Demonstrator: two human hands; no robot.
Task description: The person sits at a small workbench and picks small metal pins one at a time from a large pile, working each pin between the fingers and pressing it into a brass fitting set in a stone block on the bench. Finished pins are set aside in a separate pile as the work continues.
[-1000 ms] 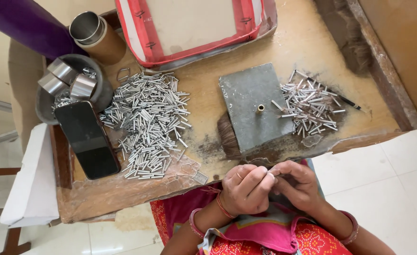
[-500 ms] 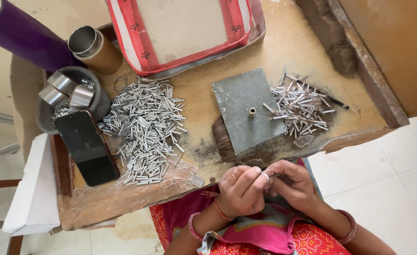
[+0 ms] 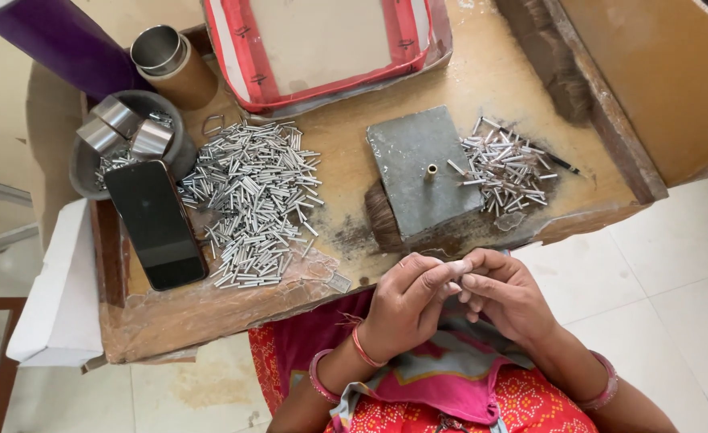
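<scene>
Metal tube (image 3: 456,278) is pinched between both hands, left hand (image 3: 408,303) and right hand (image 3: 505,295). Its axis cannot be told, being mostly hidden by fingertips.

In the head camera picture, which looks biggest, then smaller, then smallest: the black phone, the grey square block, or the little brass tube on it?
1. Black phone and grey square block: look about alike, too close to rank.
2. Brass tube: by far the smallest.

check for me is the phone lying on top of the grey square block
No, the phone lies at the table's left beside the big pile of metal tubes, apart from the grey block.
</scene>
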